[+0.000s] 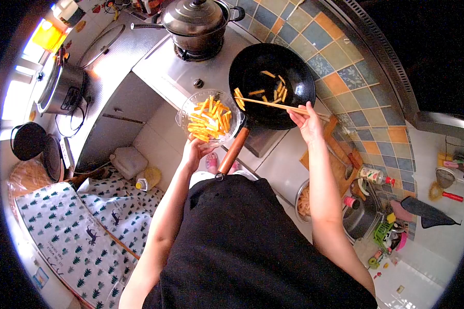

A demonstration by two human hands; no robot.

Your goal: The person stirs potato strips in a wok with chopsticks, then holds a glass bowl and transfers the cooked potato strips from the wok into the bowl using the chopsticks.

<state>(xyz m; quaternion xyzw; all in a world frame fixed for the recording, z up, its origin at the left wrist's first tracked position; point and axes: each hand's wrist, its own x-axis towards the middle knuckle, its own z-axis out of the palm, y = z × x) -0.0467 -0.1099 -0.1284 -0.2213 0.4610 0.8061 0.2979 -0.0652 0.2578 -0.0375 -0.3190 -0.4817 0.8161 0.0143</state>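
Note:
My left hand grips the near rim of a clear glass bowl, held just left of the black wok. Yellow-orange strips that look like fries heap up in the bowl. In my right hand is a pair of wooden chopsticks, pointing left across the wok. Their tips are at a few strips by the wok's left rim, next to the bowl. Several more strips lie in the wok. Its wooden handle points toward my body.
A lidded steel pot stands on the other burner of the stove. Right of the wok lie a wooden cutting board and a metal bowl of pale food. The sink is farther right. A range hood overhangs the tiled wall.

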